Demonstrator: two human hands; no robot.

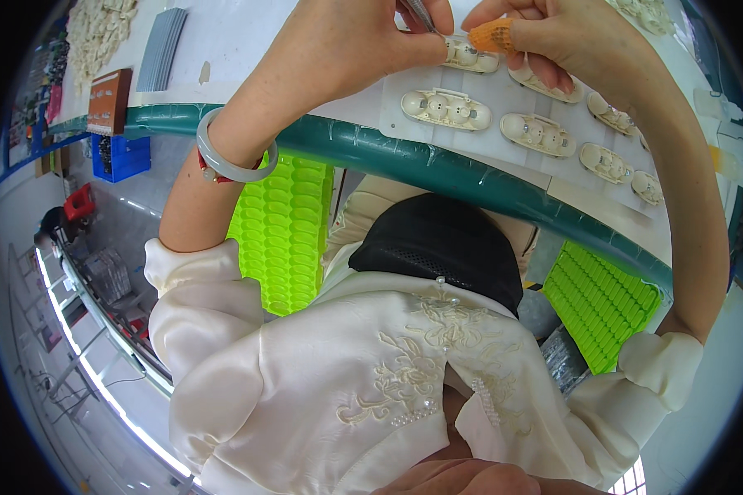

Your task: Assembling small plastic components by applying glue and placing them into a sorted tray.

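Observation:
At the top of the view my left hand (380, 45) is closed round a slim grey metal tool that looks like tweezers (421, 14). Its fingertips are beside a cream oval casing (470, 58) with round hollows. My right hand (553, 37), fingers bent, is at the other end of that casing. An orange textured finger cot (492, 36) covers one of its fingertips. Whether those fingers pinch a small part cannot be made out. Another cream casing (545, 82) lies under my right hand, partly hidden. Nearer me are two more, a left casing (447, 110) and a right casing (538, 134).
Several further casings (606, 162) lie to the right on the white table (347, 99). A green padded edge (437, 161) runs along its front. At the far left are grey strips (162, 49), a brown block (109, 101) and a pile of cream parts (99, 41). Lime-green trays (285, 235) stand below.

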